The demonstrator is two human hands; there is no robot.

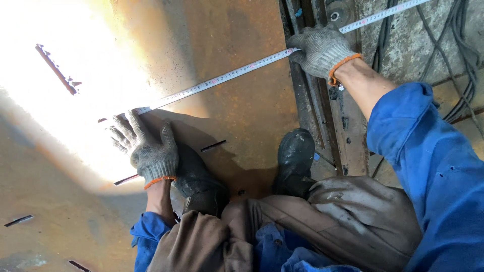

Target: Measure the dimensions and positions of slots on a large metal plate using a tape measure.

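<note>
A white measuring tape runs diagonally across a rusty steel plate, from the lower left to the upper right. My left hand, in a grey knit glove with an orange cuff, lies flat with fingers spread, pressing the tape's near end onto the plate. My right hand, gloved the same way, is closed on the tape farther up, over a dark steel rail. Blue sleeves cover both arms.
My two black boots stand on the plate by my bent knees in brown trousers. Narrow cut slots mark the plate. Dark cables lie on the concrete at the right. Bright glare washes out the upper left.
</note>
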